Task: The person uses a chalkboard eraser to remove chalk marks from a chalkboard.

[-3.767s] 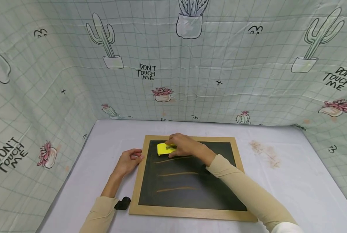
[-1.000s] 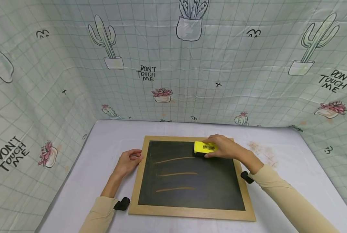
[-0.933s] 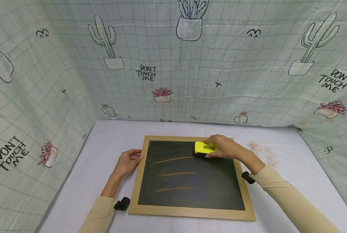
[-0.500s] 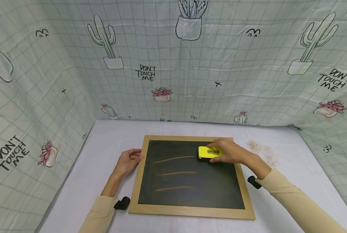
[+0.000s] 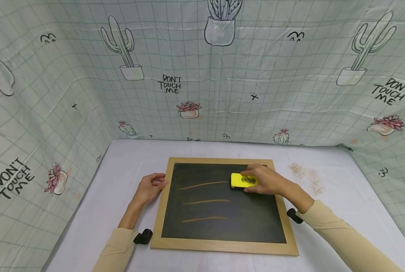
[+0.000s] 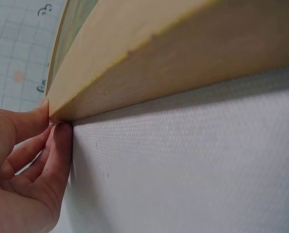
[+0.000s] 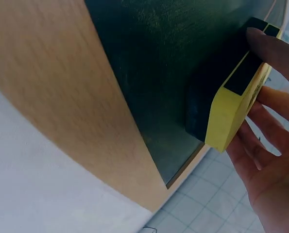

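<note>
A wood-framed chalkboard (image 5: pixel 256 223) lies flat on the table, with three orange-brown chalk lines across its left half. My right hand (image 5: pixel 267 179) grips a yellow and black chalkboard eraser (image 5: pixel 237 180), just right of the top line's end. In the right wrist view, the thumb lies on one side of the eraser (image 7: pixel 222 116) and fingers on the other; its dark face is against or very near the board. My left hand (image 5: pixel 149 189) holds the frame's left edge. Up close in the left wrist view, thumb and fingertips pinch the wooden frame (image 6: pixel 149 73).
A white cloth (image 5: pixel 324 234) covers the table, with a brownish smudge (image 5: pixel 307 177) right of the board. Black wrist devices (image 5: pixel 143 237) sit at both cuffs. A cactus-print curtain (image 5: pixel 219 83) closes off the back and sides.
Over the earlier frames my right hand carried the eraser from the board's upper left to the right, then slightly toward me. The left hand stayed on the frame. The three lines look unchanged.
</note>
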Available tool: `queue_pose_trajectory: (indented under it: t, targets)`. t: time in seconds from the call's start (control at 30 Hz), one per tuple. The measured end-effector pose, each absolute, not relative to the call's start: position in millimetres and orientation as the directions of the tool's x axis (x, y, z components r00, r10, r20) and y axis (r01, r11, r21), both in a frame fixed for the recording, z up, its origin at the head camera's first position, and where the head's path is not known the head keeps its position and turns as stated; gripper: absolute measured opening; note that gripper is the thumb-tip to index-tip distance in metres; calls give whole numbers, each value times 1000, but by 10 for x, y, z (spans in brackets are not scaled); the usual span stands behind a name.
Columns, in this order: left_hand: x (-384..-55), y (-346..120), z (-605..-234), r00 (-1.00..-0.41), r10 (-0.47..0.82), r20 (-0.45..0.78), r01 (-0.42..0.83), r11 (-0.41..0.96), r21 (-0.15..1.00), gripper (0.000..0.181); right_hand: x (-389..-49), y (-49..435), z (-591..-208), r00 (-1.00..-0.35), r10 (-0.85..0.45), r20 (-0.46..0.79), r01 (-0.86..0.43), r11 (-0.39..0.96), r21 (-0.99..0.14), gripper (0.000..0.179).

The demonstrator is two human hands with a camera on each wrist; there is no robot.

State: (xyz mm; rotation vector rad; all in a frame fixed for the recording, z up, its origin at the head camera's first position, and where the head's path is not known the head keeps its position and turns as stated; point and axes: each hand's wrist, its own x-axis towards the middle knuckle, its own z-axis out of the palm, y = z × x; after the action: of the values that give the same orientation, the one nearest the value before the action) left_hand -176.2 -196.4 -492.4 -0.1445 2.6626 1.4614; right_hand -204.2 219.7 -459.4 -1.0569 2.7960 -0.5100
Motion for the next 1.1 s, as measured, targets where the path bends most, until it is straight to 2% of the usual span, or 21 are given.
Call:
queue_pose_trajectory:
  t: [0.3, 1.1]
  targets:
    - [-1776, -1967, -4933, -991, -35, -132, -130, 528, 839, 33, -2020, 2169, -4596, -761, -647, 38, -619, 708, -339, 54]
    - [-1819, -1985, -4924, -991, -14, -131, -119, 522, 845, 33, -2134, 1894, -4617, -719, -694, 32, -657, 665, -356, 56]
